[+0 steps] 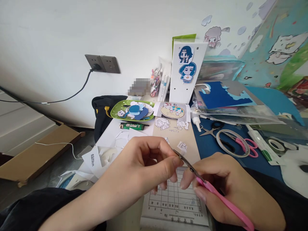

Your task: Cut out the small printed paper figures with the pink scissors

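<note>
My right hand (231, 183) grips a pair of pink-handled scissors (211, 189), blades pointing up and left. The blades look nearly closed, seen edge-on. Just at their tip is my left hand (144, 170), thumb and forefinger pinched together; whatever lies between them is hidden or too small to name. Below both hands lies a sheet with a printed table (178, 205). Beyond them, small line-drawn paper cutouts (182, 146) rest on a beige sheet (192, 138), partly covered by my left hand.
A green tray (115, 109) holds blue and white cutouts. Paper scraps (93, 162) pile up at left. To the right are black-handled scissors (213, 130), a tape roll (232, 143), more pink scissors (251, 148) and a glue bottle (196, 120). A white stand (183, 93) rises behind.
</note>
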### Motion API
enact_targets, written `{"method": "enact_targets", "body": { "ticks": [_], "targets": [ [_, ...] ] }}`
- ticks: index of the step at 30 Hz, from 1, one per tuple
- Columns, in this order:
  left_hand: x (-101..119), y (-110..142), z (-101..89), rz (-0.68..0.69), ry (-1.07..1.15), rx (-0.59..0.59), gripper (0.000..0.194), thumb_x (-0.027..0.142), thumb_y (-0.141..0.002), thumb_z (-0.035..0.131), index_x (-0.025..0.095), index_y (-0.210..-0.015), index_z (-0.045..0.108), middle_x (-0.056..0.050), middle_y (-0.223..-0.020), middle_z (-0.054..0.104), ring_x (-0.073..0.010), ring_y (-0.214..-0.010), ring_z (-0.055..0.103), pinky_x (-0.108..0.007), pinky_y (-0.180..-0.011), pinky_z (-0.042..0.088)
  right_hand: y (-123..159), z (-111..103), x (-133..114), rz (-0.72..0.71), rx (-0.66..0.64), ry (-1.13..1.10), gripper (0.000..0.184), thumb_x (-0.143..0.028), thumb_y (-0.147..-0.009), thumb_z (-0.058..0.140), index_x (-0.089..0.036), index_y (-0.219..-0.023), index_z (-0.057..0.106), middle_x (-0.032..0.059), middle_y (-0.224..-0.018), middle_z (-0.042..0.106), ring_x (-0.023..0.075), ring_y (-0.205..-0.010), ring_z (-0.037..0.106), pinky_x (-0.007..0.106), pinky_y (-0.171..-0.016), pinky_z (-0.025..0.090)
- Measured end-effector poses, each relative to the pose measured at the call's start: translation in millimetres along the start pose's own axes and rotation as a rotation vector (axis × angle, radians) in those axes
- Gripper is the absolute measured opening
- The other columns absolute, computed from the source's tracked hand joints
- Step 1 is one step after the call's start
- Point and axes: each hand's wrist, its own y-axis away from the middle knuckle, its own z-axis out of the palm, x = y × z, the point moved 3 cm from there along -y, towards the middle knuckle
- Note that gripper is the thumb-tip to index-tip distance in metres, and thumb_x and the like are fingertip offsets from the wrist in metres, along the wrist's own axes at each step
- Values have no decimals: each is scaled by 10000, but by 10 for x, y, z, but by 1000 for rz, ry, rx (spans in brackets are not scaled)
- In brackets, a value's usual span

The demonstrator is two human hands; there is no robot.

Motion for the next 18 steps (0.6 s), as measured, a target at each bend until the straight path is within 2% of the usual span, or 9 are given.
{"method": "enact_targets", "body": {
  "ticks": [7, 14, 18],
  "targets": [
    [-5, 8, -2, 13, 16, -11, 179, 218, -808, 581, 168, -639, 553, 60, -553, 582, -30, -446, 481, -88, -395, 380, -17, -3, -12, -10, 31, 59, 219, -60, -629, 520, -169, -726, 684, -40, -507, 438, 66, -427, 325, 179, -400, 290],
    [2, 1, -11, 18, -1, -4, 168, 206, -805, 582, 169, -642, 562, 54, -553, 587, -38, -444, 481, -100, -395, 379, -15, 4, 1, 5, -8, -7, 221, -57, -631, 523, -160, -743, 682, -52, -496, 402, 56, -415, 298, 167, -385, 273],
    [13, -11, -6, 23, -17, -10, 159, 213, -812, 577, 169, -660, 575, 56, -565, 578, -33, -446, 476, -101, -409, 382, -30, 9, -24, 45, -6, -105, 206, -45, -621, 512, -138, -712, 672, -58, -467, 409, 45, -396, 332, 154, -378, 276]
  ]
}}
